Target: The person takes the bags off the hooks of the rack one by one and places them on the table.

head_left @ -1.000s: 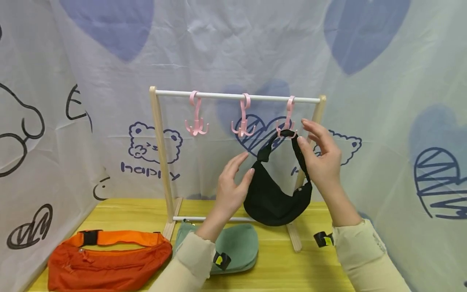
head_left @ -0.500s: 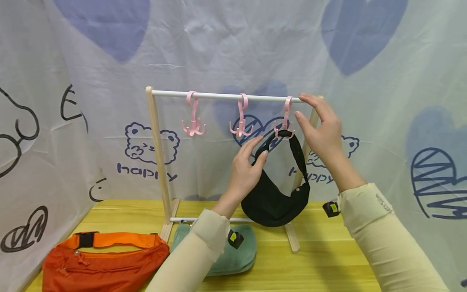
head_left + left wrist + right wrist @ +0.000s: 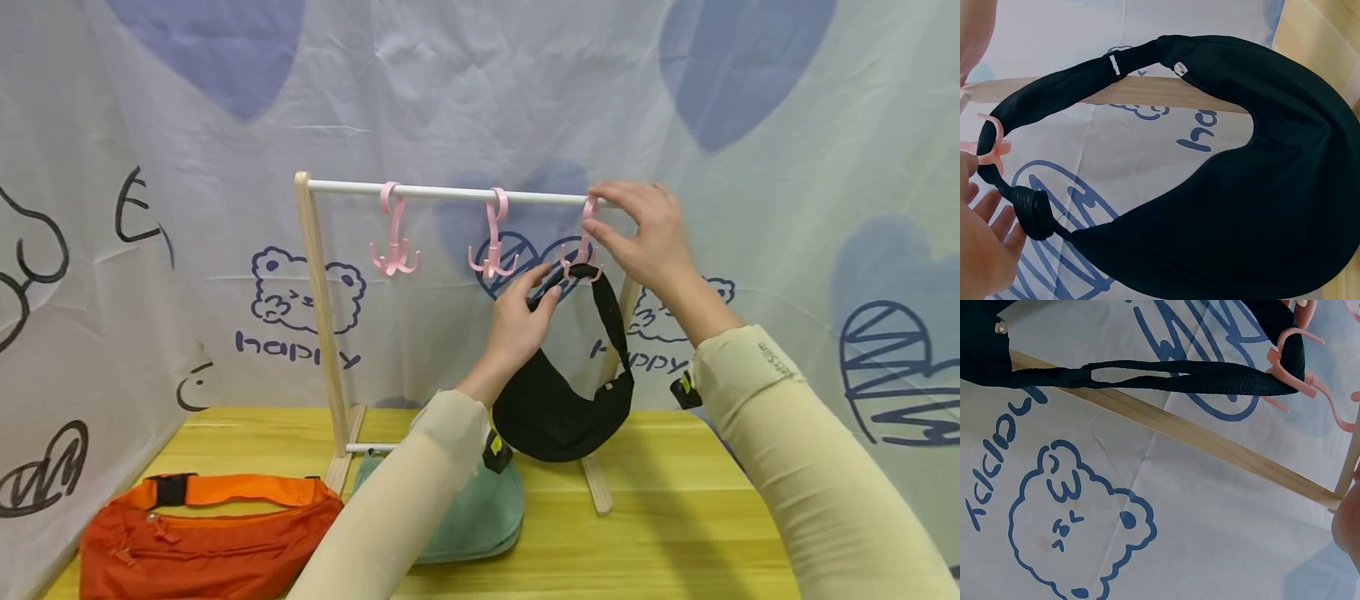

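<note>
A black crescent-shaped shoulder bag (image 3: 558,417) hangs by its strap from the rightmost pink multi-prong hook (image 3: 585,246), which is looped over the white rod. In the left wrist view the bag's strap (image 3: 1054,94) passes through the hook's prongs. My left hand (image 3: 517,325) is beside the strap's left side, its fingers loosely extended and fingertips close to the prongs. Up at the rod, my right hand (image 3: 652,229) has its thumb and fingers spread apart on either side of the hook's upper part. Only a bit of that hand shows at the right wrist view's edge.
Two more pink hooks, a left one (image 3: 394,237) and a middle one (image 3: 492,237), hang bare on the white rod (image 3: 442,192) of the wooden rack. An orange waist bag (image 3: 210,550) and a green pouch (image 3: 480,517) lie on the yellow table (image 3: 652,492).
My right hand has risen from the strap to the top of the hook. The left hand has moved up and right along the bag towards the prongs. The bag stays hanging.
</note>
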The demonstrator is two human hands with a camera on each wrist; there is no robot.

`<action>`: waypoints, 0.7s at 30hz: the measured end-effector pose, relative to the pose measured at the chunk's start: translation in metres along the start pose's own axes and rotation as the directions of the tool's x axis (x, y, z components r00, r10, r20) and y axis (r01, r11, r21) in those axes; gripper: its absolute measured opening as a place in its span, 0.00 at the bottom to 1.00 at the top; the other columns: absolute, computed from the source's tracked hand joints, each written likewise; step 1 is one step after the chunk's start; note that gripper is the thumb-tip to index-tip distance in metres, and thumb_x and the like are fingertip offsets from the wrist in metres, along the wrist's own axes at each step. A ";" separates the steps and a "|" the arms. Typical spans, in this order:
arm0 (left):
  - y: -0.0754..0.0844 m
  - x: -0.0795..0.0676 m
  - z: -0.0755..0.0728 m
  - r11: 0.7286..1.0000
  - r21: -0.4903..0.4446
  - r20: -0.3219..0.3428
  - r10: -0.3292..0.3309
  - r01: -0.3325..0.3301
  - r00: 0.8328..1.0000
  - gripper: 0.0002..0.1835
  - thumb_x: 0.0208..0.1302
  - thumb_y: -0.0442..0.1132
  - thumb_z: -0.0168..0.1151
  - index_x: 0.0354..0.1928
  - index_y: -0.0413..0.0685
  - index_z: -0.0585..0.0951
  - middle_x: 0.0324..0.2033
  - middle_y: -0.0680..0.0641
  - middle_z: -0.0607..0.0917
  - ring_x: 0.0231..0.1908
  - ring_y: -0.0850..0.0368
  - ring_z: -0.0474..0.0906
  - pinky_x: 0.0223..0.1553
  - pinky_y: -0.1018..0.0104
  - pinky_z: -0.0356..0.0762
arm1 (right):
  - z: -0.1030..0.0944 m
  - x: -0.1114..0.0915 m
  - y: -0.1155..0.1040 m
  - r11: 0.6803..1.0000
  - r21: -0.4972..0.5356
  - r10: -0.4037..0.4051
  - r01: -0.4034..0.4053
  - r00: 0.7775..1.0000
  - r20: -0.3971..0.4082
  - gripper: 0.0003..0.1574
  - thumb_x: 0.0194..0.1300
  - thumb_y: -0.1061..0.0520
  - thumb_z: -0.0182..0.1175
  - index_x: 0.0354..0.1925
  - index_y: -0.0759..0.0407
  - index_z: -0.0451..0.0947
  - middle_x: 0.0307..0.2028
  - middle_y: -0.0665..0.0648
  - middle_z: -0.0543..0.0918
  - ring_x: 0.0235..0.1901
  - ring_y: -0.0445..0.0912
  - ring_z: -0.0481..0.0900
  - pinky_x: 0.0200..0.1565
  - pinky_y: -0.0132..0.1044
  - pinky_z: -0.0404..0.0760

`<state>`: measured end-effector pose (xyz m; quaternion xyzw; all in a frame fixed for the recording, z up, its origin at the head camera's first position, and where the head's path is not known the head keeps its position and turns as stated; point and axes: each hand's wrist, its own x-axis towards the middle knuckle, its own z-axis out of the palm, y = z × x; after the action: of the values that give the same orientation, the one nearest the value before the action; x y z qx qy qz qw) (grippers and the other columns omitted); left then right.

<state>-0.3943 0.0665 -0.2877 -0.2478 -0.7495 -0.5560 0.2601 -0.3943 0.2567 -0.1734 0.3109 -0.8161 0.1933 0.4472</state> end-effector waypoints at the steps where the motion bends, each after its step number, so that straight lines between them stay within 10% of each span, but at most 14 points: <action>1: 0.000 0.001 0.001 1.000 -0.011 0.002 -0.008 0.008 1.000 0.23 0.77 0.42 0.60 0.70 0.48 0.77 0.63 0.46 0.83 0.63 0.48 0.78 0.62 0.53 0.78 | 0.000 0.001 0.000 1.000 -0.007 0.008 -0.008 1.000 0.015 0.27 0.68 0.54 0.71 0.63 0.58 0.81 0.63 0.61 0.83 0.65 0.60 0.76 0.76 0.59 0.53; 21: 0.003 0.008 0.020 0.971 -0.225 -0.057 -0.096 0.081 0.994 0.13 0.79 0.38 0.58 0.59 0.46 0.83 0.49 0.45 0.87 0.44 0.55 0.86 0.42 0.69 0.79 | 0.009 0.004 0.010 1.000 0.021 0.001 0.000 0.998 -0.061 0.22 0.65 0.56 0.73 0.57 0.60 0.86 0.56 0.62 0.87 0.57 0.60 0.82 0.72 0.61 0.59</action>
<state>-0.4009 0.0875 -0.2851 -0.2230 -0.6837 -0.6554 0.2309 -0.4078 0.2575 -0.1752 0.3093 -0.8002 0.2114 0.4683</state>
